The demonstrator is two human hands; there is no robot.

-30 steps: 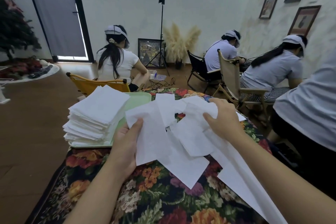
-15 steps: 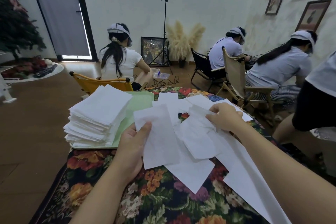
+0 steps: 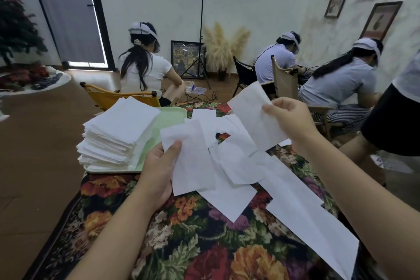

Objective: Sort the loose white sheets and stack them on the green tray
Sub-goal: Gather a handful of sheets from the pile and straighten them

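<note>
A thick stack of white sheets [image 3: 118, 134] sits on the green tray [image 3: 169, 118] at the table's far left. My left hand [image 3: 160, 166] holds one white sheet [image 3: 191, 159] by its left edge, thumb on top, just right of the tray. My right hand [image 3: 289, 118] pinches another white sheet [image 3: 254, 116] and holds it lifted above the table. Several loose white sheets [image 3: 236, 166] lie overlapping on the floral tablecloth between my hands, and a long one [image 3: 302, 211] runs under my right forearm.
The table carries a dark floral cloth [image 3: 186, 241]. A yellow chair [image 3: 118, 98] with a seated person stands just beyond the tray. More seated people and chairs [image 3: 284, 79] are at the right; someone in a dark skirt [image 3: 395, 120] stands close by the table's right side.
My right hand has lifted a sheet up off the loose pile and now holds it in the air. My left hand keeps its sheet, almost in the same place.
</note>
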